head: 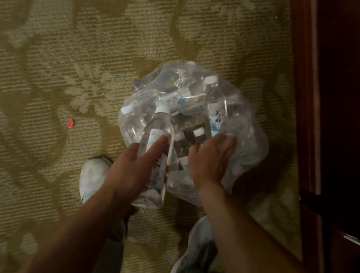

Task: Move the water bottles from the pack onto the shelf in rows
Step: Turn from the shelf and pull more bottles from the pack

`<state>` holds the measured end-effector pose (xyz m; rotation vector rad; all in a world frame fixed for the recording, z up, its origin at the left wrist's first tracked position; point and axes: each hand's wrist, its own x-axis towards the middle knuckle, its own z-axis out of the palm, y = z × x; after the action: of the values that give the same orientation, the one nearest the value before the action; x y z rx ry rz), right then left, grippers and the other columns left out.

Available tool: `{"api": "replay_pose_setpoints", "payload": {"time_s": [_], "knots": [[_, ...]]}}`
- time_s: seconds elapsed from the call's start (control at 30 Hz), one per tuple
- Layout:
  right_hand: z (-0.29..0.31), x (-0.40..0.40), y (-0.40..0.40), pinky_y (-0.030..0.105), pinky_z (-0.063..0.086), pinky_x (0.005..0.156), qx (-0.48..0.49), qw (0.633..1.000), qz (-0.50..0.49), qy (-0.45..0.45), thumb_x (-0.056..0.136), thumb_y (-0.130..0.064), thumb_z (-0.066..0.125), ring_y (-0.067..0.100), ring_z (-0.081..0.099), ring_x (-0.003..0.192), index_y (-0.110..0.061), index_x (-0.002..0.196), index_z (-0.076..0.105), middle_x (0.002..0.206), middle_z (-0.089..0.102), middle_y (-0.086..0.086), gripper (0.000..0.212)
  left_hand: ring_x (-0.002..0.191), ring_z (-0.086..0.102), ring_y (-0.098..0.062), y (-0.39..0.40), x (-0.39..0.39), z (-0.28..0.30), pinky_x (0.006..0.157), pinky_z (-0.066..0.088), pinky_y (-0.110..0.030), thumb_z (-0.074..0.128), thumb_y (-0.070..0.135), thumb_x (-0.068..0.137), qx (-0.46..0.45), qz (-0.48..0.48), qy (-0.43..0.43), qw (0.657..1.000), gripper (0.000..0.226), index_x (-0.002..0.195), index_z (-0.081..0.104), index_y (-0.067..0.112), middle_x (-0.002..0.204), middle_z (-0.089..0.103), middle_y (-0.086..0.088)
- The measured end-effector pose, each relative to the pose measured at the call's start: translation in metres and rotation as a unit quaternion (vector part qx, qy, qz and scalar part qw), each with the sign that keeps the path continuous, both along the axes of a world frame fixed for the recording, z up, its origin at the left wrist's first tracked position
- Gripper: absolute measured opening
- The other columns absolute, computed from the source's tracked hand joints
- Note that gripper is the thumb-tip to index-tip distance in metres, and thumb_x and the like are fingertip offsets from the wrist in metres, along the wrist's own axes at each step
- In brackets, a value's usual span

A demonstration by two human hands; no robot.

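Going left to right from my remote seat: there's a little red scrap (70, 123) on the patterned carpet (44, 52) out at 9 o'clock, then a white shoe (94, 175) at about 7.

The left hand (135, 167) has its fingers curled round a clear bottle (156, 146) with a white cap, index finger laid straight along the side, holding it near upright just at the pack's 7 o'clock edge. The pack (254, 147) itself is loose, crinkly see-through wrap sitting dead centre on the floor, with several more white-capped bottles inside, one standing tall (214, 104) at 1 o'clock and others tipped over. The right hand (210, 158) reaches into the wrap at 5 o'clock with fingers bent, but I can't tell if it's gripping a bottle or just plastic. Dark wooden furniture (301, 97) runs along 3 o'clock; I guess that's where the shelf is.

What worries me: the torn wrap could snag on a bottle and drag the whole bundle up, toppling the upright ones. Smooth bottles like these also slip easily in a one-handed hold. The bottles look full, clear, with small printed labels.
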<state>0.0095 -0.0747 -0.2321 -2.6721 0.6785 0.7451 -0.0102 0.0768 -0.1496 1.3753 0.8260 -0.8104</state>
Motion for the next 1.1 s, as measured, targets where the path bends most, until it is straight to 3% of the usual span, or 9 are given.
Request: {"api": "replay_pose_setpoints", "payload": {"time_s": [0.1,0.2,0.27,0.37,0.53,0.7,0.8,1.0,1.1], "knots": [[-0.005,0.019,-0.008,0.039,0.03,0.114,0.056,0.996,-0.052,0.036,0.091,-0.029,0.063,0.036,0.025,0.142,0.0,0.152,0.018,0.155,0.022,0.023,0.081,0.076,0.077,-0.022,-0.003,0.001,-0.002,0.072,0.057,-0.039,0.057,0.066,0.088,0.0,-0.014,-0.006,1.0,0.049,0.103,0.072,0.022,0.089,0.079,-0.004],[-0.011,0.037,-0.022,0.038,0.045,0.097,0.056,0.993,-0.091,0.055,0.089,-0.035,0.07,0.032,0.043,0.129,-0.009,0.145,0.035,0.146,0.04,0.018,0.071,0.084,0.076,-0.028,-0.004,0.001,-0.005,0.079,0.059,-0.045,0.058,0.068,0.086,-0.004,-0.003,0.015,1.0,0.054,0.111,0.07,0.022,0.097,0.078,-0.006],[-0.019,0.039,-0.032,0.025,0.051,0.072,0.136,0.978,-0.124,0.095,0.087,-0.037,0.073,0.019,0.062,0.099,-0.012,0.133,0.054,0.129,0.061,0.012,0.056,0.083,0.077,-0.026,-0.006,0.001,-0.006,0.076,0.059,-0.042,0.058,0.065,0.088,-0.007,0.005,0.022,1.0,0.052,0.114,0.069,0.021,0.096,0.078,-0.006],[-0.036,0.029,-0.033,0.012,0.047,0.046,0.247,0.951,-0.147,0.117,0.084,-0.032,0.077,-0.002,0.063,0.064,-0.015,0.121,0.067,0.109,0.073,0.003,0.042,0.079,0.076,-0.023,-0.012,0.0,-0.007,0.067,0.057,-0.035,0.059,0.061,0.089,0.003,0.036,0.029,0.999,0.049,0.112,0.07,0.019,0.093,0.078,-0.006],[-0.051,0.017,-0.017,0.044,0.063,0.067,0.295,0.918,-0.252,0.084,0.066,-0.044,0.077,0.021,0.075,0.075,-0.021,0.108,0.071,0.091,0.076,0.0,0.049,0.081,0.077,-0.024,-0.028,-0.004,-0.009,0.072,0.058,-0.037,0.057,0.067,0.086,0.024,0.028,0.047,0.998,0.053,0.106,0.072,0.021,0.093,0.079,-0.005],[-0.024,0.008,-0.028,0.021,0.051,0.051,0.371,0.903,-0.209,0.06,0.071,-0.052,0.066,-0.001,0.068,0.058,-0.018,0.1,0.071,0.066,0.072,-0.013,0.045,0.092,0.075,-0.023,-0.022,0.004,0.006,0.088,0.058,-0.05,0.058,0.075,0.081,0.062,-0.034,-0.011,0.997,0.059,0.113,0.068,0.026,0.102,0.078,-0.001],[0.005,-0.002,-0.04,0.023,0.047,0.052,0.37,0.89,-0.246,0.101,0.063,-0.067,0.063,0.002,0.063,0.057,-0.019,0.093,0.07,0.066,0.071,-0.01,0.057,0.103,0.071,-0.03,-0.021,0.009,0.021,0.095,0.054,-0.052,0.054,0.082,0.074,0.073,-0.052,-0.016,0.996,0.081,0.126,0.063,0.021,0.116,0.073,-0.006],[0.071,-0.024,-0.039,0.028,0.054,0.06,0.436,0.812,-0.371,0.117,0.06,-0.063,0.075,0.016,0.07,0.076,-0.028,0.086,0.076,0.081,0.077,-0.005,0.044,0.094,0.068,-0.033,-0.032,0.017,0.056,0.081,0.054,-0.043,0.057,0.068,0.086,0.065,-0.039,0.025,0.997,0.072,0.121,0.066,0.006,0.112,0.072,-0.016],[0.124,-0.032,-0.04,0.022,0.05,0.049,0.439,0.813,-0.368,0.103,0.055,-0.067,0.075,0.012,0.07,0.068,-0.027,0.079,0.075,0.072,0.076,-0.01,0.047,0.084,0.068,-0.031,-0.037,0.012,0.088,0.07,0.05,-0.037,0.059,0.064,0.088,0.069,-0.021,0.032,0.997,0.068,0.114,0.068,0.002,0.105,0.073,-0.019]]}}
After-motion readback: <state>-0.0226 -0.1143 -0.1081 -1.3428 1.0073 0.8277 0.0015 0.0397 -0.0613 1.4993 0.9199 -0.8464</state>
